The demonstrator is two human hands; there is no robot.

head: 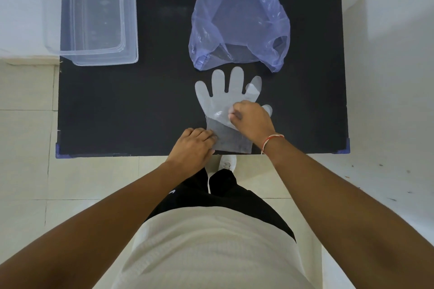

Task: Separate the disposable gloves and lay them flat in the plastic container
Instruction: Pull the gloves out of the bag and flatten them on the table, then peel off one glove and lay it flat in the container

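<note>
A stack of thin clear disposable gloves [223, 91] lies fingers-away on the black table [152, 105] near its front edge. My right hand [250, 119] pinches the top glove at the palm, lifting a fold of it. My left hand [195, 145] presses its fingertips on the left edge of the glove cuff [232, 142], which shows darker where the top layer is peeled back. The clear plastic container [98, 16] stands at the table's far left corner with nothing inside.
A crumpled pale purple plastic bag [239, 23] lies just beyond the glove fingertips, its mouth toward me. A white shoe [226, 163] shows under the table's front edge. Tiled floor surrounds the table.
</note>
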